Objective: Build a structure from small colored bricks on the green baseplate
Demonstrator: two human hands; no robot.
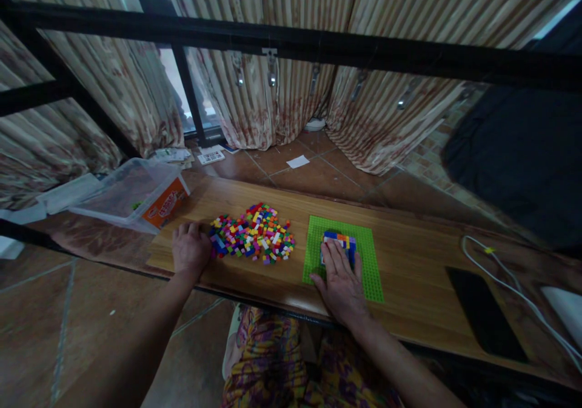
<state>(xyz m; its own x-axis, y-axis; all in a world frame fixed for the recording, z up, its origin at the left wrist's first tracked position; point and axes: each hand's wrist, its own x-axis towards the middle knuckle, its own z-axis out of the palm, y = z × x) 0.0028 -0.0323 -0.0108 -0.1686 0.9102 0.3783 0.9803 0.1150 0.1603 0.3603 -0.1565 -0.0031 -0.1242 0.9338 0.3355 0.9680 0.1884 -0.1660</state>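
Observation:
My right hand point(343, 284) lies with fingers stretched out over a block of toy building bricks point(351, 242), palm down. Blue, orange and purple bricks show around the fingertips; the rest is hidden under the hand. This block stands on a bright green studded baseplate point(375, 274). At the left, my left hand point(191, 249) rests on the wooden board with its fingers curled in, at the left edge of a loose pile of small multicoloured bricks point(257, 232). Whatever those curled fingers may hold is hidden.
A clear plastic box point(109, 193) with an orange label stands beyond my left hand. On the right of the wooden board point(411, 262) lie a dark flat object point(484, 311) and a white cable point(513, 280). A black metal rail point(291, 41) crosses in front of striped curtains.

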